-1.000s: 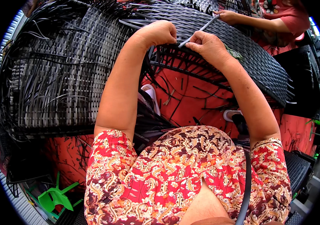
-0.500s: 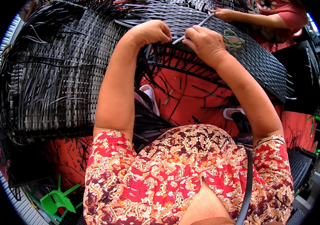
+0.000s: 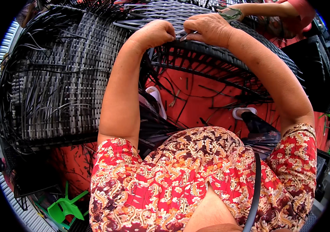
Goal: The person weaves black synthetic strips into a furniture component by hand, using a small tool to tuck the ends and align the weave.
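In front of me lies a grey woven wicker panel (image 3: 151, 11) on a dark frame, its near edge under both hands. My left hand (image 3: 158, 33) has its fingers curled down at that edge; what it grips is hidden behind the knuckles. Beside it, my right hand (image 3: 208, 29) pinches a flat grey wicker strip (image 3: 184, 37), whose pale end shows by the thumb and forefinger. The fingertips of the two hands are a short gap apart.
A large woven panel (image 3: 72, 69) with loose strands stands at left. Another person's hand (image 3: 237, 14), with a green cord bundle (image 3: 230, 15), is at the far right. Strip scraps lie on the red floor (image 3: 199, 92); a green plastic stool (image 3: 66, 207) is lower left.
My right hand has moved up and slightly left, and the long grey strip no longer sticks out above it. My left hand stays nearly in place. The other person's hand has shifted.
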`<state>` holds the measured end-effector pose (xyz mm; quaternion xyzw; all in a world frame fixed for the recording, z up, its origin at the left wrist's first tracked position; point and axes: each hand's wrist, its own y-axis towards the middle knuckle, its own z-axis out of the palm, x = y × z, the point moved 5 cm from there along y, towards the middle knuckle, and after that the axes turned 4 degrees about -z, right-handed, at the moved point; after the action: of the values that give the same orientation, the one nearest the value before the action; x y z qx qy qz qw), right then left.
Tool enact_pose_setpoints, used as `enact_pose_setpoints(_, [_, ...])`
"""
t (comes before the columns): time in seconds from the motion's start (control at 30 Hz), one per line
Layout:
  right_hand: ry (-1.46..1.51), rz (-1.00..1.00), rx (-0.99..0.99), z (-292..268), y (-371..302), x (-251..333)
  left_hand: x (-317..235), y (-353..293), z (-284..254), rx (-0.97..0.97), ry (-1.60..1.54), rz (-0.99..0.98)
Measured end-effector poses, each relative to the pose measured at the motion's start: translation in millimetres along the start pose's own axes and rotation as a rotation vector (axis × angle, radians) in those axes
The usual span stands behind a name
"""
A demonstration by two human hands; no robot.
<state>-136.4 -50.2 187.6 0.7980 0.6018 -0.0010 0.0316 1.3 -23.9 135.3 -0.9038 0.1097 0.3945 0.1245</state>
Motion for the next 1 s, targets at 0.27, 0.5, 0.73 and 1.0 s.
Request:
enact_pose_setpoints(0.27, [0.3,0.248,-0.008,22.0,-14.9,-7.8,12.4,-3.7,3.4,-0.028,-0.15,-0.015])
enact_pose_setpoints(0.5, [0.308,0.4,-0.002,15.9,-23.0,16.6,5.1,-11.6,2.0,0.133,-0.099,-0.092])
enact_pose_setpoints(0.73, [0.437,0.529,-0.027,22.1,-44.3,12.7,4.8,-16.8,5.8,-0.01,-0.054,-0.091])
enact_pose_setpoints(1.0, [0.871,0.522,-0.337,58.4,-60.9,4.6,34.0,-24.5,11.7,-0.039,-0.336,-0.221])
